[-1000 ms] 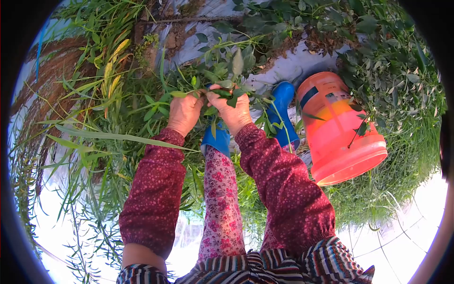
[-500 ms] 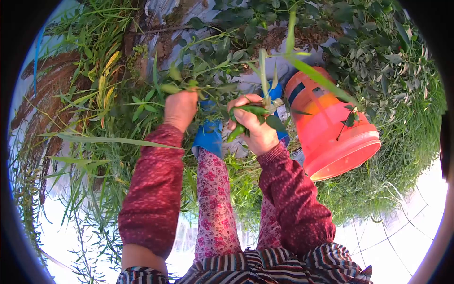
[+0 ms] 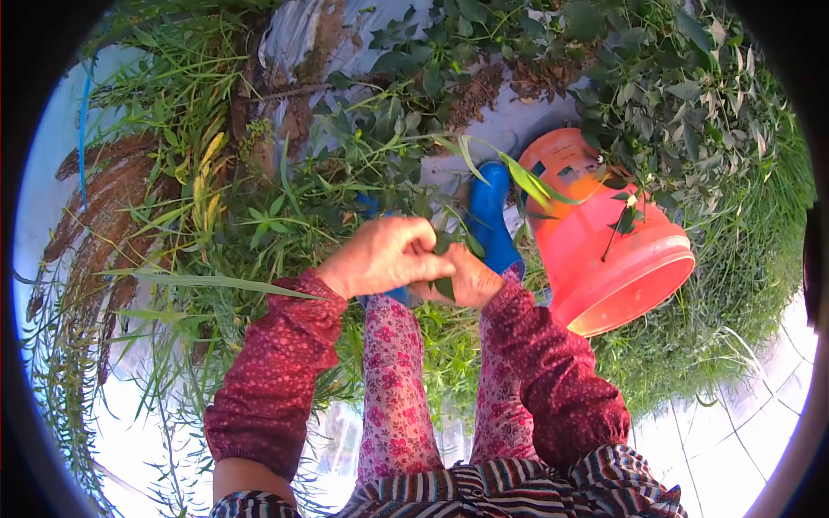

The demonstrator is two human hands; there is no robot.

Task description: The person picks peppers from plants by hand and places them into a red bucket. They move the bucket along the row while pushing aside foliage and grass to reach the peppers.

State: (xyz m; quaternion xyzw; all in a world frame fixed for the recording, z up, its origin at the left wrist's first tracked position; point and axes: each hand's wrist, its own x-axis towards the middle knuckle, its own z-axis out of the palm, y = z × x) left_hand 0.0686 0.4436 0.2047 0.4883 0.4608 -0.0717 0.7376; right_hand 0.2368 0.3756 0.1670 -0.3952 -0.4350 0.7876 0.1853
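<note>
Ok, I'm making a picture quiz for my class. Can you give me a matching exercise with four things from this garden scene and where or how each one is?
Things:
1. bucket
2. boot
3. left hand
4. right hand

Places or states:
a. blue, standing on the ground beside the orange thing
b. on top, laid over the other hand
c. orange, right of the legs among the plants
d. partly covered, with green leaves in its grasp

Pairs: 1-c, 2-a, 3-b, 4-d
</note>
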